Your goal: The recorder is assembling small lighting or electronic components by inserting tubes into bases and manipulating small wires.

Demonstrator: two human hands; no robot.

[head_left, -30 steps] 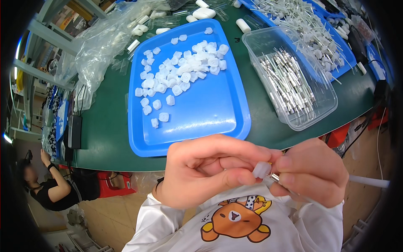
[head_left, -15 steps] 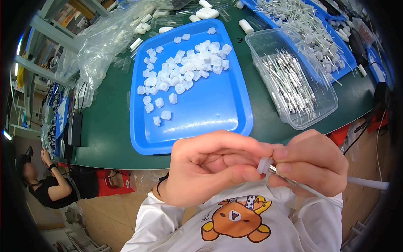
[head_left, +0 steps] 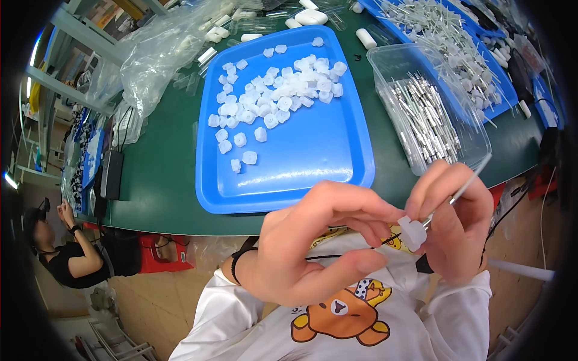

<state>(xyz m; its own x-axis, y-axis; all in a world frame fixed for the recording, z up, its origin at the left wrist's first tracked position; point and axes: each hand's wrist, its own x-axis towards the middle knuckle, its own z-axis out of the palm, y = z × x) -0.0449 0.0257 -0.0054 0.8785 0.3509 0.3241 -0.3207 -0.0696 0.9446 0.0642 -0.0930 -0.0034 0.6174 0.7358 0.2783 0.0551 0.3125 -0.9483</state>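
Observation:
In front of my chest, my right hand [head_left: 459,240] pinches a thin metal-ended rod [head_left: 472,177] between thumb and fingers. On the rod's lower end sits a translucent white plastic cap [head_left: 412,233]. My left hand [head_left: 313,240] is beside it, thumb and fingers apart and nothing held between them. Its index fingertip is close to the cap; whether it touches is hard to tell. Beyond my hands lies a blue tray [head_left: 283,192] with many similar loose white caps [head_left: 265,102] heaped across its far half.
A clear plastic box [head_left: 481,150] of metal-ended rods stands right of the tray on the green table [head_left: 159,174]. Behind it, another blue tray [head_left: 506,99] holds rods with caps. Clear plastic bags [head_left: 147,72] lie at far left. Another person [head_left: 75,253] works at left.
My left fingers have come off the cap and spread apart. My right hand has tilted the rod so its free end points up and away. The view has shifted slightly.

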